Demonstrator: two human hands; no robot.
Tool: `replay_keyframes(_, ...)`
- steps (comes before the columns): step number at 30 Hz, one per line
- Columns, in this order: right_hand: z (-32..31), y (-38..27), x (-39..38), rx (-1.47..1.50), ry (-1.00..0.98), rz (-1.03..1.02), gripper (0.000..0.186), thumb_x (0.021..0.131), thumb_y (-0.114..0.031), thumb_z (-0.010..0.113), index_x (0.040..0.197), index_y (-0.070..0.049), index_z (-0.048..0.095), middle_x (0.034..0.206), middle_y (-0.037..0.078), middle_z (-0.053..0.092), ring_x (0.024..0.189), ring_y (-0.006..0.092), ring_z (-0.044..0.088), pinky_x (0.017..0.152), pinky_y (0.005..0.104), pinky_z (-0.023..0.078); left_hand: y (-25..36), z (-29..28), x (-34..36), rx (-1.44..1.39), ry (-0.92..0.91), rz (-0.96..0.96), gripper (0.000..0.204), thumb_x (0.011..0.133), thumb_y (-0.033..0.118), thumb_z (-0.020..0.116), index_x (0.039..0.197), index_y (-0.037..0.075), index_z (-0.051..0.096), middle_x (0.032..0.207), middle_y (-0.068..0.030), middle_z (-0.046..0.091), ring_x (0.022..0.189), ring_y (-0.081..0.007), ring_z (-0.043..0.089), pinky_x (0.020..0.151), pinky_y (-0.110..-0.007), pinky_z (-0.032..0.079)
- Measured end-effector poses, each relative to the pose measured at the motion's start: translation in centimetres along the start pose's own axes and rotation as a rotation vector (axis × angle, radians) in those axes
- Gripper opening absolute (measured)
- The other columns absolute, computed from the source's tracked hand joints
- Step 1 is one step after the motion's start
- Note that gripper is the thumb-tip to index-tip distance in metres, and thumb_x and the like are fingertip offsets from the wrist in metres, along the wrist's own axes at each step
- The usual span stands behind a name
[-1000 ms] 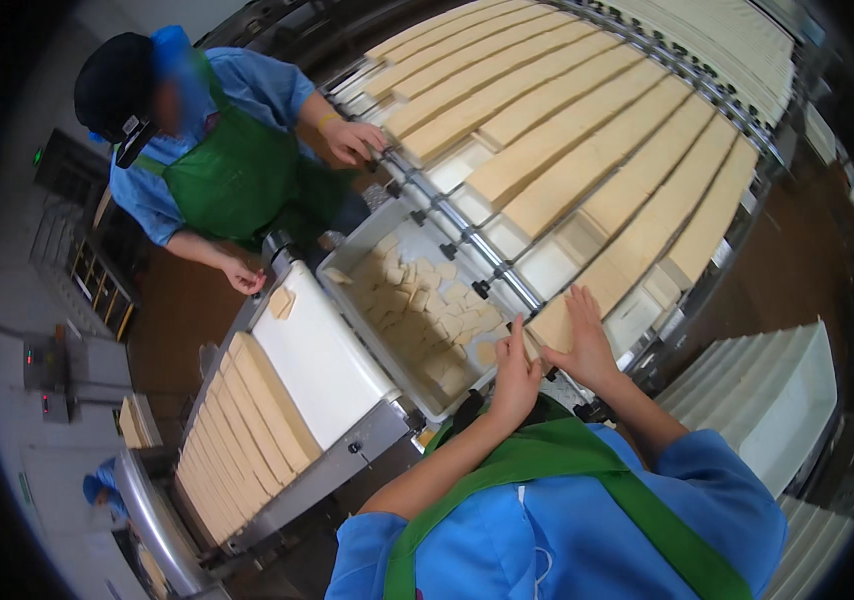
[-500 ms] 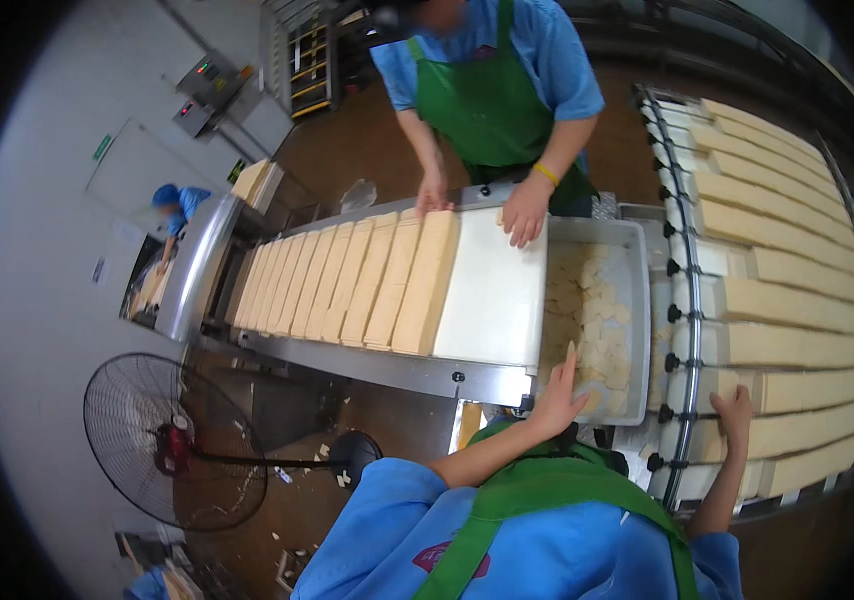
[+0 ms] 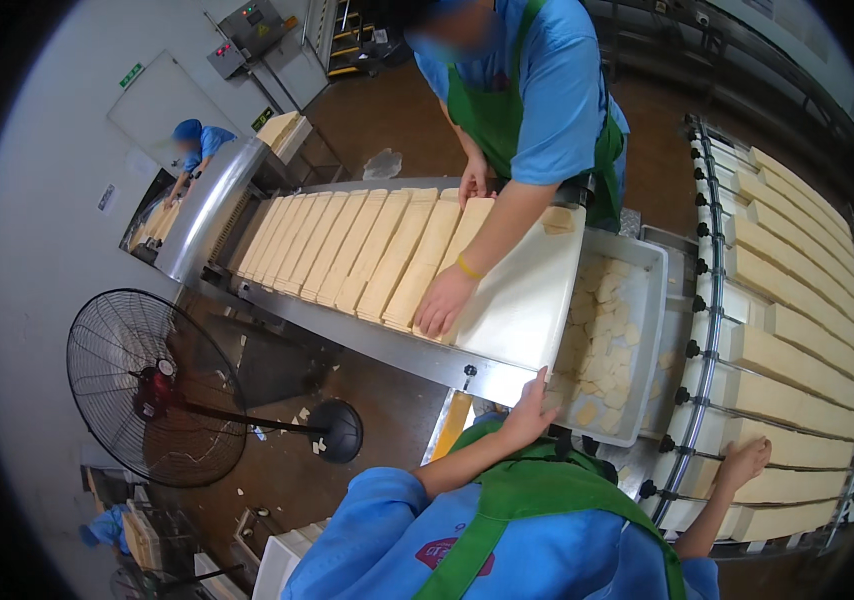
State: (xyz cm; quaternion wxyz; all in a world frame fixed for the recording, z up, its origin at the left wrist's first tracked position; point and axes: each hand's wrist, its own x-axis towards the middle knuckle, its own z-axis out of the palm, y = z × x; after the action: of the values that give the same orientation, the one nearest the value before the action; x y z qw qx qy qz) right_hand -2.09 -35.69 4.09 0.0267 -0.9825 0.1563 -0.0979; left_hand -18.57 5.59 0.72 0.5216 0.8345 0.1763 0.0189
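Resting at a pale strip (image 3: 807, 448), the right hand (image 3: 744, 462) cannot be confirmed as grasping; the left hand (image 3: 527, 415), unclenched, is just beside the white bin (image 3: 650, 345).

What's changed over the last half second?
The left hand drew leftward from over the bin toward the corner of the belt. The co-worker's hand crossed to the last slab row. The right hand stays by the right-side slabs.
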Motion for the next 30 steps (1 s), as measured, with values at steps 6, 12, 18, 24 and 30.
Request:
replay_keyframes(6, 8.0, 7.0, 5.4, 0.149, -0.083, 0.012, 0.084, 0.074, -0.018, 0.073, 0.140, 0.004, 0.025, 0.146, 0.029, 0.019, 0.134, 0.0418, 0.022, 0.110, 0.0453, 0.023, -1.9, 0.2, 0.8, -0.018, -0.087, -0.047, 0.075, 0.084, 0.012, 0.063, 0.143, 0.003, 0.017, 0.114, -0.0204, 0.046, 0.097, -0.0270, 0.056, 0.082, -0.037, 0.048)
replay_keyframes(12, 2.6, 0.6, 4.2, -0.056, -0.350, 0.164, 0.082, 0.077, -0.020, 0.071, 0.140, 0.004, 0.025, 0.147, 0.026, 0.021, 0.136, 0.0414, 0.018, 0.111, 0.0432, 0.021, -2.3, -2.4, 0.2, -0.229, -0.207, -0.141, 0.061, 0.087, 0.011, 0.060, 0.139, 0.001, 0.029, 0.106, -0.0117, 0.058, 0.088, -0.0162, 0.060, 0.081, -0.030, 0.050)
replay_keyframes(18, 0.6, -11.3, 0.3, 0.984, -0.272, -0.375, 0.058, 0.086, -0.015, 0.062, 0.136, 0.001, 0.038, 0.139, 0.016, 0.039, 0.129, 0.0253, 0.038, 0.106, 0.0344, 0.030, -9.0, -9.6, 1.9, -0.602, 0.231, -0.069, 0.048, 0.088, 0.018, 0.059, 0.129, 0.003, 0.041, 0.101, -0.0056, 0.059, 0.091, -0.0161, 0.058, 0.083, -0.030, 0.048)
replay_keyframes(24, 2.7, -22.4, -2.3, 1.225, -0.666, -0.384, 0.040, 0.086, -0.014, 0.060, 0.123, -0.001, 0.051, 0.127, 0.011, 0.051, 0.117, 0.0188, 0.049, 0.097, 0.0312, 0.039, -11.4, -20.4, 2.2, -0.663, 1.046, -0.225, 0.046, 0.088, 0.011, 0.057, 0.129, 0.001, 0.038, 0.094, -0.0042, 0.053, 0.078, -0.0110, 0.052, 0.074, -0.026, 0.045)
replay_keyframes(30, 2.1, -36.2, -9.9, 0.851, -0.818, -0.874, 0.044, 0.082, -0.016, 0.063, 0.122, -0.003, 0.051, 0.134, 0.017, 0.044, 0.121, 0.0313, 0.045, 0.099, 0.0359, 0.039, -12.7, -19.7, 3.3, 0.112, 0.731, -0.437, 0.081, 0.072, 0.025, 0.077, 0.134, -0.003, 0.032, 0.108, -0.0173, 0.049, 0.092, -0.0257, 0.053, 0.080, -0.035, 0.045)
